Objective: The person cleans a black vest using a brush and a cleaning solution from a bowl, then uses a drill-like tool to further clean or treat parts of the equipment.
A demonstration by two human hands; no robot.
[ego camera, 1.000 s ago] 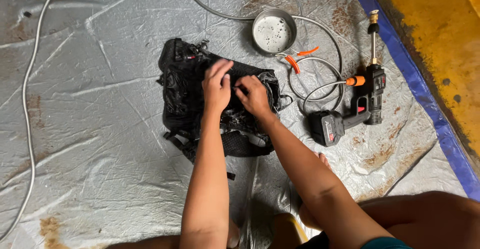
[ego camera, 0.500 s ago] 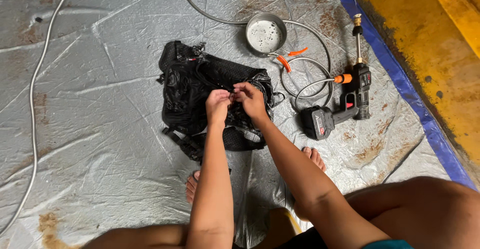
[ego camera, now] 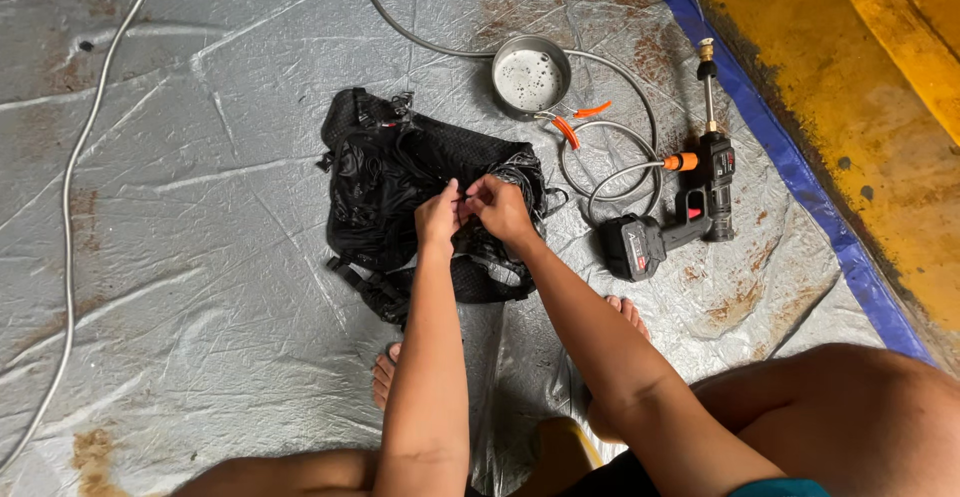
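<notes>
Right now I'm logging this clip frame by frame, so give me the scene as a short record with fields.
surface: grey tarp with a blue edge
left hand: pinching a small part of the black backpack
right hand: pinching the same spot, fingers meeting the left
right of backpack: cordless spray gun with hose
above backpack: round metal bowl

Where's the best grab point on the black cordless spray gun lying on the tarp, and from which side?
Grip the spray gun by its pistol handle, between the body and the battery block at its lower left end. It lies flat on the grey tarp, nozzle pointing away, hose at the body. Probably best to come from above with the right hand, the closer one.
</notes>
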